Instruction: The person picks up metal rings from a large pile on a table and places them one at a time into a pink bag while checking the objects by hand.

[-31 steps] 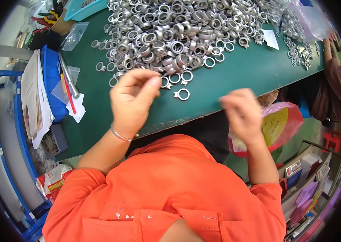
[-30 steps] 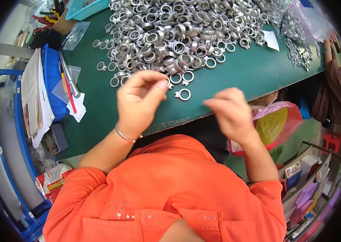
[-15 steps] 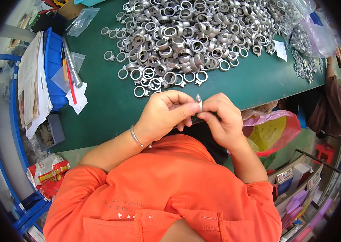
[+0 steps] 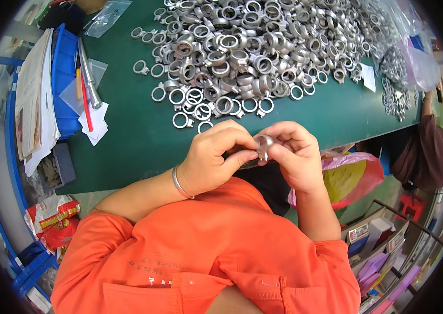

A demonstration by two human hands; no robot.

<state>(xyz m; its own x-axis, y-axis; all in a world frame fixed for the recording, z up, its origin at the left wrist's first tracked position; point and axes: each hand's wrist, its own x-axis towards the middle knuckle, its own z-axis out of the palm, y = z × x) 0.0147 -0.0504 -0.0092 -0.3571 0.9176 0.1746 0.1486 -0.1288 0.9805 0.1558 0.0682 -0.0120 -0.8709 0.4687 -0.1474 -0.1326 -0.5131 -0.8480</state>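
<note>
At six o'clock from a pile of metal rings (image 4: 242, 55), near the counter's (image 4: 127, 146) edge, the left hand (image 4: 212, 157) and right hand (image 4: 301, 159) seemingly both pinch a single ring (image 4: 263, 148) between their fingers.

The ring pile (image 4: 253, 57) lies on the table (image 4: 122, 152), right of the bin (image 4: 66, 78) and pen (image 4: 86, 102), a bag (image 4: 350, 183) beside the table's near edge.

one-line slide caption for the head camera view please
Bare left hand and right hand hold a silver metal ring before a heap of grey metal rings on a green table.
</note>
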